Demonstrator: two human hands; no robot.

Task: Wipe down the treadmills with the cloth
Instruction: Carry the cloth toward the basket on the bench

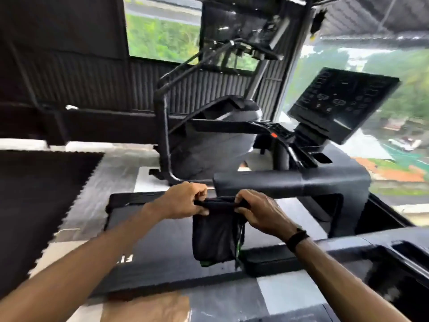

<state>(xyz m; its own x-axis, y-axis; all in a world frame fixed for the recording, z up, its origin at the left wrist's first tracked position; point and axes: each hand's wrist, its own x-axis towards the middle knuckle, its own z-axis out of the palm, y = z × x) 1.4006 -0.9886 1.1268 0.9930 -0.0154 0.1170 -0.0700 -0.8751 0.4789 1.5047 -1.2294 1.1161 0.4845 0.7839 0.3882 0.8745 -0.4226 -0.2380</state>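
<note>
Cloth readied beside the treadmill

Left hand [185,201] and right hand [257,212] each pinch the dark cloth's [216,235] top edge, hanging above the treadmill [162,240] deck, just before the handrail [290,184]; folding it flat should wipe best.

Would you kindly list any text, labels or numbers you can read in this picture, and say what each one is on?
White lettering on the treadmill deck: only part shows, seen upside down, and it cannot be read with confidence.
Console panel: rows of button markings and symbols, too blurred to read.
Cloth held in the left hand and right hand: no text visible.
</note>
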